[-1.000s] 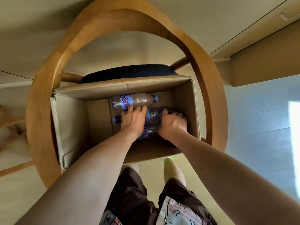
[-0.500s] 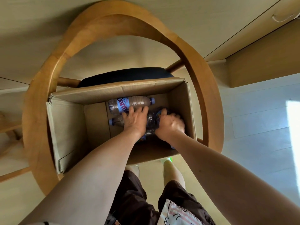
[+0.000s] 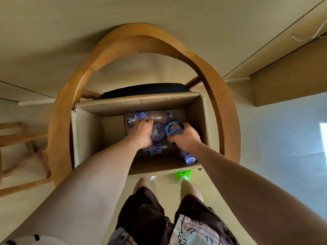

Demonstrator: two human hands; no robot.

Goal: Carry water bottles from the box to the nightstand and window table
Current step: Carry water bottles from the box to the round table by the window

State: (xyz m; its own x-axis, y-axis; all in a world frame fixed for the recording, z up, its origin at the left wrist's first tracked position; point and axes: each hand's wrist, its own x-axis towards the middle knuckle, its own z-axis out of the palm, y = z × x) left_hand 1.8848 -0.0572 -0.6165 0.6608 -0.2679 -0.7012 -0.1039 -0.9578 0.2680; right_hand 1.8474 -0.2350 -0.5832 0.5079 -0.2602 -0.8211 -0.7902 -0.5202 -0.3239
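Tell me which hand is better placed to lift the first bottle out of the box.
Probably the right hand: it already grips a tilted water bottle partly raised above the others. The left hand is on a bottle lying low in the cardboard box.

Clear bottles [image 3: 157,132] with purple caps and blue-purple labels lie in a brown cardboard box [image 3: 206,124] on a tan wooden chair [image 3: 217,82] with a dark seat.
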